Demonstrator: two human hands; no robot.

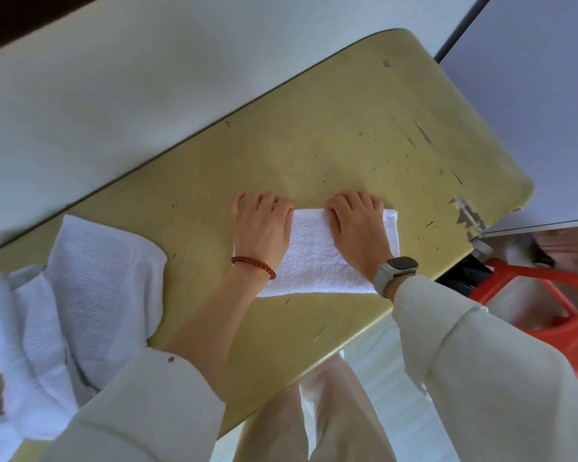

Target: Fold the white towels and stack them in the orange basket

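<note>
White and fluffy, the folded terry towel (pixel 317 255) lies flat in the middle of the scratched yellow table (pixel 364 135). It looks soft and light. It will bend and flop if it is picked up by one corner. I think the best place to hold it is at the two short ends, or with flat hands under it, so the fold does not fall open. It is not slippery and it cannot break.

Both hands are on the towel. The left hand (pixel 262 225), the one with the red bead bracelet (pixel 254 265), covers the left end. The right hand (pixel 361 228), the one with the pale wristwatch (pixel 396 271), sits on the right part. The fingers of both hands bend down over the far edge of the towel. They seem to nip that edge, with the palms lying on top of the cloth. I cannot see the fingertips well, so I cannot say how tight the hold is.

More white towels sit in a messy heap (pixel 64 295) on the left end of the table. They are not folded yet. The orange plastic basket (pixel 554 305) stands low down on the right, past the table edge. I think a lot of the job is left to do.
</note>
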